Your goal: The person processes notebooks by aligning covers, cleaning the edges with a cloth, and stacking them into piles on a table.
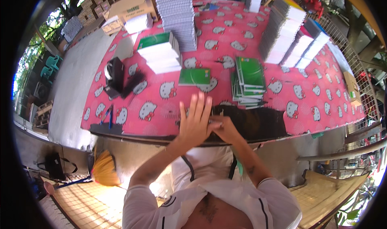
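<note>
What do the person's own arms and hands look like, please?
The left hand and right hand are ungloved. The right forearm bears a small dark tattoo-like mark. A white short-sleeved shirt with thin black stripes is worn.

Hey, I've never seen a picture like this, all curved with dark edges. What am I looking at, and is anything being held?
There's no machine here. A person wears a fisheye camera on their head, looking down, so straight edges bend. Their bare hands meet near the table's edge: the left hand is open, fingers spread, overlapping the right hand. I can't tell whether the right holds anything; the left isn't gripping anything visible.

On the pink tablecloth, a single green notebook lies just beyond the left hand, with a pile of green notebooks to its right. Farther back stands a tall stack of spiral notebooks. At left is what looks like a black tape dispenser.
</note>
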Motion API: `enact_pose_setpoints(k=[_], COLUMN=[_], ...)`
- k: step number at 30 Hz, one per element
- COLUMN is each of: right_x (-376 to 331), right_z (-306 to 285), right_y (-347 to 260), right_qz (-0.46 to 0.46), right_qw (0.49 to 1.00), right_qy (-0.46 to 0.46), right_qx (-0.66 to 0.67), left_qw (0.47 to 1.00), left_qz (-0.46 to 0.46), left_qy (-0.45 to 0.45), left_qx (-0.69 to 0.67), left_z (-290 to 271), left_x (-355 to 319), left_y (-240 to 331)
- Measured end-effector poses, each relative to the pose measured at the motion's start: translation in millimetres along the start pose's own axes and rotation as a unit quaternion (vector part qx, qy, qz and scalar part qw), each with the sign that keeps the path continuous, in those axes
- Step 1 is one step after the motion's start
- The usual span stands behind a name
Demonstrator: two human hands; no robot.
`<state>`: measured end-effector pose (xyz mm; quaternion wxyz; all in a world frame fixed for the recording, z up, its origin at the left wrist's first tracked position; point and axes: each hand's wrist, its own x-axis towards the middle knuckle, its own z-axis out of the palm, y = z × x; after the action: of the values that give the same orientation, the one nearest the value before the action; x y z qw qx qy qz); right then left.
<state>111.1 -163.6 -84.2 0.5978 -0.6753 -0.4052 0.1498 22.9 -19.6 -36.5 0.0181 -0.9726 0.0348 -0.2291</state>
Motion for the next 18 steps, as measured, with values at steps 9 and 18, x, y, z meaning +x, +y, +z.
enact_pose_setpoints(k=[9, 18], right_x=[6.5, 3.9], right_z=[-3.5, -23.4], right_y=[-17.6, -33.8], right_qz=[0.071, 0.015], right_qw=[0.997, 0.998], right_qy=[-0.022, -0.028], right_qx=[0.003, -0.05], left_qw=[1.0, 0.976], left_qz=[0.025, -0.003], left_qy=[-0.003, 0.106], left_qx=[0.004, -0.188], left_z=[5.8, -11.6], left_x=[-19.0, -1.4], left_y=[-0.6, -8.4])
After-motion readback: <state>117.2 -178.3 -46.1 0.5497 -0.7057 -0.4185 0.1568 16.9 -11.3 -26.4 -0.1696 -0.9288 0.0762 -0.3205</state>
